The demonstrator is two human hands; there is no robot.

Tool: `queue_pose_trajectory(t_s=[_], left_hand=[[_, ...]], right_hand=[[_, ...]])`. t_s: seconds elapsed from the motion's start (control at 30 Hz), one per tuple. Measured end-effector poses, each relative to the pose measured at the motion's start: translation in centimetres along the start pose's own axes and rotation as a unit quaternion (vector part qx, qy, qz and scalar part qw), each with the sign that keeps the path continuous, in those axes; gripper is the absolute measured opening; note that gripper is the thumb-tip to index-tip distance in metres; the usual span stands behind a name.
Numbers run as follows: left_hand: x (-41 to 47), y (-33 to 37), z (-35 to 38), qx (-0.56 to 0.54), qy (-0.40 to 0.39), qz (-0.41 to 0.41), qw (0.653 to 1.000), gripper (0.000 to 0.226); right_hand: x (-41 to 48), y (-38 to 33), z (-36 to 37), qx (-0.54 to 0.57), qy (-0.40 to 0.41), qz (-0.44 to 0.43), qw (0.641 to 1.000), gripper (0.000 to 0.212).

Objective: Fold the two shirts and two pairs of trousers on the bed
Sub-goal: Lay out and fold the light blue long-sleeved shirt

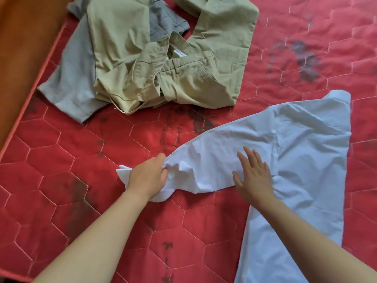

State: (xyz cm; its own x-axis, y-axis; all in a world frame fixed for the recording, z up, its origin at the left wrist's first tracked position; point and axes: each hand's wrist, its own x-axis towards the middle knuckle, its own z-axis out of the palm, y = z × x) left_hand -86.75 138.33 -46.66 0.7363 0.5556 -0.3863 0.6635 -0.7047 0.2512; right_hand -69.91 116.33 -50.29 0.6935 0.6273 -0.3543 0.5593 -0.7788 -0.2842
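Note:
A pale blue-white shirt (295, 152) lies spread on the red quilted bed (81, 152), its body running down the right side and one sleeve stretched out to the left. My left hand (148, 176) grips the bunched cuff end of that sleeve. My right hand (253, 174) presses flat on the shirt near the shoulder, fingers straight. At the far left lies a heap of clothes: khaki trousers (183, 58) crumpled on top of a grey garment (71, 78), with a darker grey piece (163, 21) showing beneath.
An orange-brown surface (22, 48) borders the bed's left edge. Dark stains mark the red cover in the middle and at the upper right (302, 58). Bare cover shows in front of my arms and between the shirt and the heap.

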Motion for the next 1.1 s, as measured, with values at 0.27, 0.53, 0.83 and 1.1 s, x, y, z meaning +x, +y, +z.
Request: queue_pose_trajectory(t_s=[0.27,0.53,0.83,1.1], left_hand=[[-7.4,20.5,-1.8,-0.027,0.059,0.107,0.992,0.017],[-16.0,32.6,11.7,-0.062,-0.314,0.093,0.943,0.039],[-9.6,27.1,12.6,-0.141,0.001,-0.094,0.985,0.028],[-8.7,26.2,14.9,-0.245,-0.037,-0.204,0.947,0.051]], right_hand=[[-8.5,10.7,-9.0,0.088,0.059,0.047,0.993,0.051],[-16.0,22.0,-9.2,0.146,-0.006,0.048,0.988,0.037],[-10.6,18.3,-2.4,0.243,-0.010,0.098,0.965,0.047],[-12.5,17.8,1.4,0.191,-0.034,0.171,0.966,0.036]])
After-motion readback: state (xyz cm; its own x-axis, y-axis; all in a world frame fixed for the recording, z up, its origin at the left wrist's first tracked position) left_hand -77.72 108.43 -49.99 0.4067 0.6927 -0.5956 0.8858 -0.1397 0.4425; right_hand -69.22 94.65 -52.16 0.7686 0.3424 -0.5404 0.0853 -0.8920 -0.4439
